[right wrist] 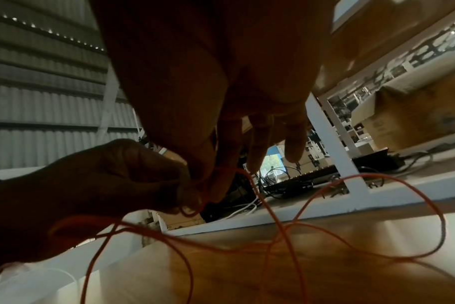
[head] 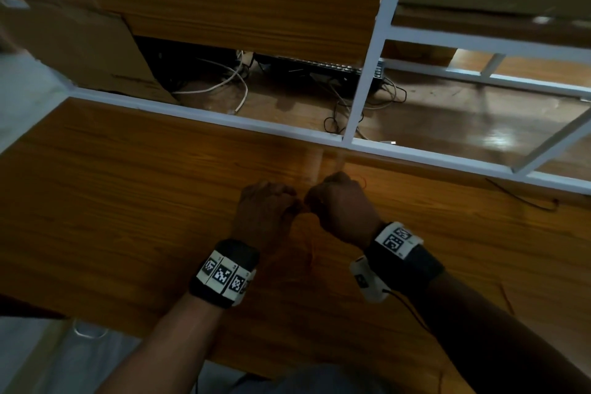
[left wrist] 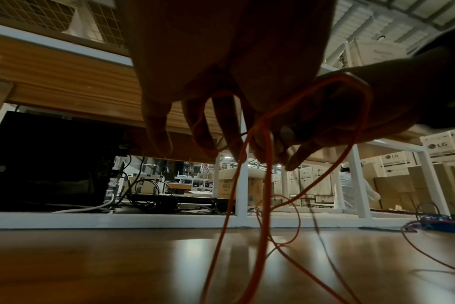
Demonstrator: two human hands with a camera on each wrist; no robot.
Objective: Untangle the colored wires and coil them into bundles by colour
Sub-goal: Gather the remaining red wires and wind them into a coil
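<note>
table: glossy wood top, white metal frame | shelf: wood panel above | under shelf: keyboard, white cables, cardboard | beyond: stacked boxes, corrugated wall, ridged roof | light: dim, glare on tabletop

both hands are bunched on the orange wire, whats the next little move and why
Probably draw the hands gently apart. The left hand and right hand pinch the orange wire close together above the wooden tabletop, while loose loops cross each other below, so spreading should show which strand to pull free.
</note>
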